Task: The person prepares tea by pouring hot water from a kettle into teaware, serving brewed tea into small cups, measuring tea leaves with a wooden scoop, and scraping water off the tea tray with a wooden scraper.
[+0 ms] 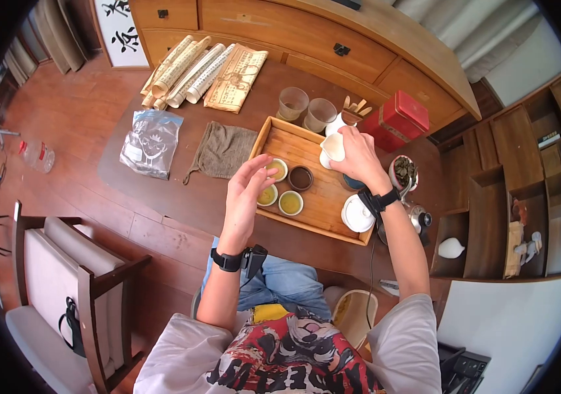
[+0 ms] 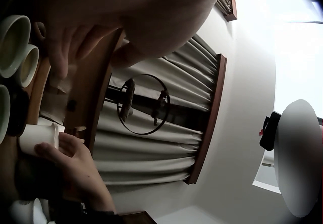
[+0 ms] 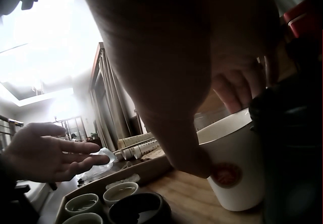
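My right hand grips a white pitcher with a red round mark, over the right part of a wooden tray. In the right wrist view the thumb lies along the pitcher's near side. The left hand is held above the tray's left edge, fingers extended and holding nothing. Near it are small white cups of yellow-green tea, one at the front, one at the left and one behind, partly covered by the fingers. A dark cup sits beside them.
A white lidded bowl occupies the tray's front right corner. Two glasses, a red tin and a metal kettle surround the tray. Leftward lie a grey cloth, a plastic bag and paper scrolls.
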### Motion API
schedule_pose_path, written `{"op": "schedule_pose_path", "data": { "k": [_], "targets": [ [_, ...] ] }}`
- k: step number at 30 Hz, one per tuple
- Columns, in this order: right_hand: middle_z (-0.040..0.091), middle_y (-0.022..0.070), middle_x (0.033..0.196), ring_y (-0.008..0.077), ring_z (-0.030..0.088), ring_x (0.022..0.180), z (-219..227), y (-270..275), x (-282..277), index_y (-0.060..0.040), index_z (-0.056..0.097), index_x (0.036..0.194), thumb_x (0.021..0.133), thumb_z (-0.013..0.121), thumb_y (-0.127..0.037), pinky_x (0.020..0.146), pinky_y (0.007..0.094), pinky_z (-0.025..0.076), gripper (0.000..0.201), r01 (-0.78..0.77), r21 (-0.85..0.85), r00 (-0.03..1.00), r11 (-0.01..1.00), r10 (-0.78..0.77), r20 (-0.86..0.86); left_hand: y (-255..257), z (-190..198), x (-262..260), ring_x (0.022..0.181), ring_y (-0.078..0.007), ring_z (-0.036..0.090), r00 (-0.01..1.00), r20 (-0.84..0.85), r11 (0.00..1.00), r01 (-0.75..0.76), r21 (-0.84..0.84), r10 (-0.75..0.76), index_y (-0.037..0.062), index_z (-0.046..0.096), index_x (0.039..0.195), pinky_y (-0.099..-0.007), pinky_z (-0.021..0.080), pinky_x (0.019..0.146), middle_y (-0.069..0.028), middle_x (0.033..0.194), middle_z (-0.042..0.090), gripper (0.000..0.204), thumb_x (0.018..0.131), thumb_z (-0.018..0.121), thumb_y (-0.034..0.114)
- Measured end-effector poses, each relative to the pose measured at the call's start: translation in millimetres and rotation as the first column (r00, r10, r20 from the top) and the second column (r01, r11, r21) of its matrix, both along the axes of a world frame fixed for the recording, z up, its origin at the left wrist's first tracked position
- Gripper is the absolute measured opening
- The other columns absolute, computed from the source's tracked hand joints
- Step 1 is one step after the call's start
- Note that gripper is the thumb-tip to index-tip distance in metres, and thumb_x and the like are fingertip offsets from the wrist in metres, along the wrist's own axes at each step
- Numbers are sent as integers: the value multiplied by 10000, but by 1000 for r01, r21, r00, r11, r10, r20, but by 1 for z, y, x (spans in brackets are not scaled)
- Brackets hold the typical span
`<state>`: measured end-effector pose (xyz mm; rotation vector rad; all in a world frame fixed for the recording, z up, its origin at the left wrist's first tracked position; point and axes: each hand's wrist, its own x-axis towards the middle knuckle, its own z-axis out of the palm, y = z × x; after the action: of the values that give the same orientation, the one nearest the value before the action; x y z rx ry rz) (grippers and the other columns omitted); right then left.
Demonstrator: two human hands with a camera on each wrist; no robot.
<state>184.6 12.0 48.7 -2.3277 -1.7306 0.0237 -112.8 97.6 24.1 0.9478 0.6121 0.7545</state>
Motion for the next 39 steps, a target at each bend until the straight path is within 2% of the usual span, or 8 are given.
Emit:
{"op": "schedule_pose_path", "data": {
  "k": [12, 16, 25, 28, 30, 31, 33, 39],
  "targets": [
    [706, 280, 1211, 411, 688, 1180, -9, 1, -14, 87, 627, 1252, 743, 923, -368, 1126, 528, 462, 744, 142, 114, 990, 983, -144, 8, 2, -5, -7, 1283, -218, 701, 999, -45, 999, -2, 46, 4, -80, 606, 1486, -323, 575, 1084, -177, 1445, 696, 394, 1152, 571, 125],
    [720, 268, 1248, 408, 696, 1191, -5, 5, -11, 73, 636, 1338, 750, 938, -446, 1090, 503, 485, 840, 252, -53, 967, 966, -250, 39, 8, -7, -11, 1290, -212, 696, 997, -73, 998, 4, 71, 1, -56, 621, 1486, -330, 565, 1086, -165, 1451, 691, 409, 1114, 665, 108],
    [723, 269, 1241, 408, 694, 1194, -4, -1, -19, 82, 621, 1358, 794, 920, -462, 1079, 523, 496, 839, 218, -35, 975, 975, -216, 51, 37, -4, -19, 991, -160, 715, 920, -393, 924, 157, 350, -8, -33, 712, 1391, -304, 566, 929, -107, 1060, 795, 445, 986, 823, 117],
    [713, 261, 1268, 418, 683, 1201, 3, -10, -32, 73, 611, 1384, 837, 909, -368, 1083, 522, 502, 763, 127, 148, 980, 981, -146, 131, 47, -3, -16, 1094, -201, 731, 834, -548, 814, 271, 513, 68, 3, 745, 1356, -354, 578, 994, -112, 1164, 793, 471, 924, 877, 137],
    [707, 254, 1289, 423, 675, 1206, 10, -18, -49, 59, 610, 1400, 858, 902, -310, 1085, 518, 506, 717, 32, 301, 975, 953, -96, 200, 52, -6, -13, 1151, -334, 728, 817, -528, 444, 393, 805, 234, 0, 733, 1356, -444, 573, 1038, -180, 1216, 785, 542, 862, 902, 144],
    [703, 241, 1266, 413, 678, 1185, 15, -21, -60, 50, 615, 1365, 849, 902, -262, 1059, 514, 523, 668, -28, 321, 993, 947, -11, 120, 54, -7, -11, 1151, -334, 728, 815, -530, 443, 395, 804, 234, 0, 733, 1356, -444, 573, 1038, -180, 1216, 785, 542, 862, 902, 144],
    [697, 227, 1271, 422, 671, 1183, 10, -27, -82, 27, 615, 1362, 840, 899, -212, 1043, 514, 549, 640, -66, 284, 989, 957, 101, -111, 57, -7, -2, 1237, -427, 672, 831, -498, 253, 441, 861, 249, -19, 705, 1365, -496, 542, 1087, -229, 1256, 758, 619, 809, 920, 148],
    [684, 264, 1334, 447, 647, 1277, -28, -31, -110, 29, 566, 1463, 882, 889, -201, 1116, 519, 526, 704, 30, 227, 986, 974, 9, -167, 52, -9, 30, 1208, -421, 640, 713, -641, 276, 580, 767, 284, -31, 688, 1331, -491, 536, 1064, -200, 1195, 754, 695, 722, 968, 154]
  ]
}}
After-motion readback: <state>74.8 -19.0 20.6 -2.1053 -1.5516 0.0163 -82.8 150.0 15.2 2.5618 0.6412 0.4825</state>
